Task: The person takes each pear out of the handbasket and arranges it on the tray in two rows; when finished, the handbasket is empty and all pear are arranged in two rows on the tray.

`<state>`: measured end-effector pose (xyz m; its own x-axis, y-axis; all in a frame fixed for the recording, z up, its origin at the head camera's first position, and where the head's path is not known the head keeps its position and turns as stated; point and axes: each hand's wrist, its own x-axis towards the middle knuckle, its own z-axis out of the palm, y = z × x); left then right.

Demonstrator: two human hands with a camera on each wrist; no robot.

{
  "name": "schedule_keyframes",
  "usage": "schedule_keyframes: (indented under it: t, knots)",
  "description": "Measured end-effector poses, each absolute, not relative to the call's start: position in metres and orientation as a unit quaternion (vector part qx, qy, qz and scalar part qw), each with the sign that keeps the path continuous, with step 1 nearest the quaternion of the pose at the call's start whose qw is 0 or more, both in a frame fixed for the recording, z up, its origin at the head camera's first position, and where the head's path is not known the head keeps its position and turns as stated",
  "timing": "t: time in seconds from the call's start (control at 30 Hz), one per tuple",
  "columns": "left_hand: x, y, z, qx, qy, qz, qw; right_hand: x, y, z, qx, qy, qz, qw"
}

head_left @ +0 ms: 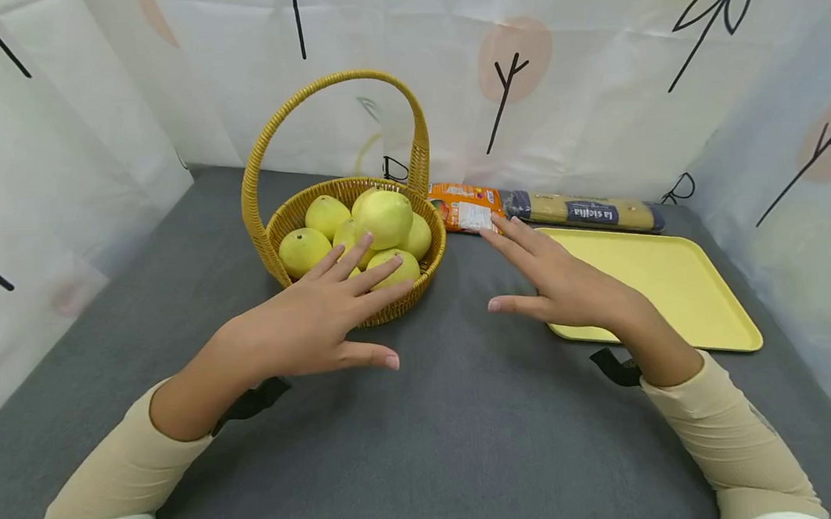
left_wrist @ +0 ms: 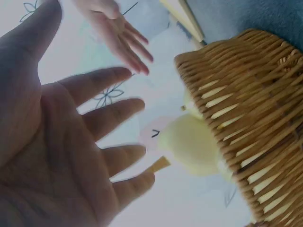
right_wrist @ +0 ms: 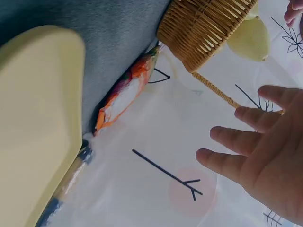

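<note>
My left hand point(head_left: 313, 324) is held with fingers spread, overlapping the front of a wicker basket point(head_left: 433, 270) in the head view. Its palm shows bare in the left wrist view. Several yellow-green round fruits point(head_left: 383, 220) are heaped in the basket, under a tall arched handle. My right hand point(head_left: 565, 279) hovers with straight fingers by the left edge of a yellow tray point(head_left: 670, 277), and holds nothing. In the right wrist view, its spread fingers point(right_wrist: 232, 139) appear well apart from the basket and tray.
Behind the tray lies a long pack of spaghetti point(head_left: 589, 210) labelled "la sicilia". Beside it, against the back curtain, an orange packet point(head_left: 465, 206) stands close to the basket. A patterned white curtain point(head_left: 590, 86) encloses the grey table point(head_left: 439, 446).
</note>
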<state>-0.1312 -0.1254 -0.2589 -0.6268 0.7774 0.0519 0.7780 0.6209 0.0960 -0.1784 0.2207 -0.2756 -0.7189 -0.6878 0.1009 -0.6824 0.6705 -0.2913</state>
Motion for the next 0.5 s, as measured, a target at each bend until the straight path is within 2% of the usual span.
schedule_keyframes:
  t: [0.1,0.17,0.33,0.5]
  knots:
    - [-0.133,-0.126,-0.256,-0.462,-0.884,-0.065,0.031,-0.186,0.211,-0.274,-0.372,0.913,-0.169,-0.015]
    - [-0.136,-0.126,-0.255,-0.483,-0.869,-0.079,0.070,-0.191,0.203,-0.273,-0.369,0.912,-0.178,-0.020]
    - [-0.146,-0.126,-0.254,-0.516,-0.813,-0.119,0.243,-0.203,0.180,-0.271,-0.355,0.913,-0.197,-0.026]
    - [-0.155,-0.132,-0.249,-0.452,-0.795,-0.109,0.390,-0.214,0.162,-0.273,-0.342,0.911,-0.226,-0.035]
